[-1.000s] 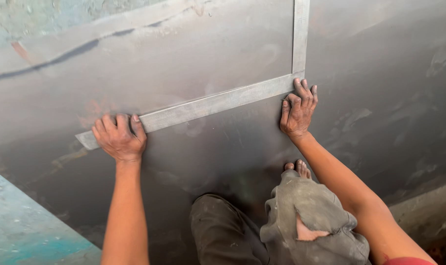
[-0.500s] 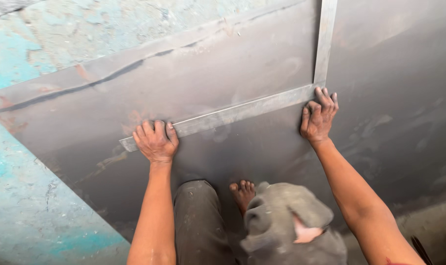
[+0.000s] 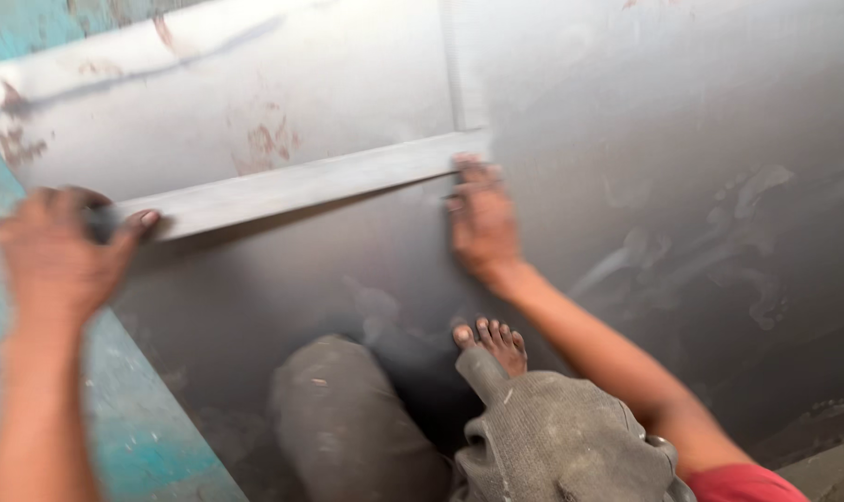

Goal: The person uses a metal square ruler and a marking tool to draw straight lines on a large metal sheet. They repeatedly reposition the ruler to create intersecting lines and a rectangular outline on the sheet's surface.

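1. The metal sheet (image 3: 626,139) is large, grey and flat. It fills most of the head view and carries rust-coloured smears near its upper left area.
2. The steel square (image 3: 292,186) lies flat on the metal sheet. Its long arm runs from the left hand up and rightward to a corner just above the right hand. A second, narrower arm rises from that corner toward the top edge of the view.
3. The left hand (image 3: 55,256) is at the left end of the long arm. The fingers are curled around the arm's end, with the thumb pressed along its lower edge. Motion blur softens the hand; the finer detail of the grip cannot be told.
4. The right hand (image 3: 482,218) lies palm down on the metal sheet, directly below the corner of the steel square. The fingers are extended and close together, with the fingertips touching the lower edge of the long arm.
5. A bare foot (image 3: 492,342) rests on the metal sheet between the two forearms, toes pointing upward in the view.
6. Both knees, in grey trousers (image 3: 552,437), are bent below the foot.
7. A teal painted floor (image 3: 152,437) shows past the sheet's lower left edge.
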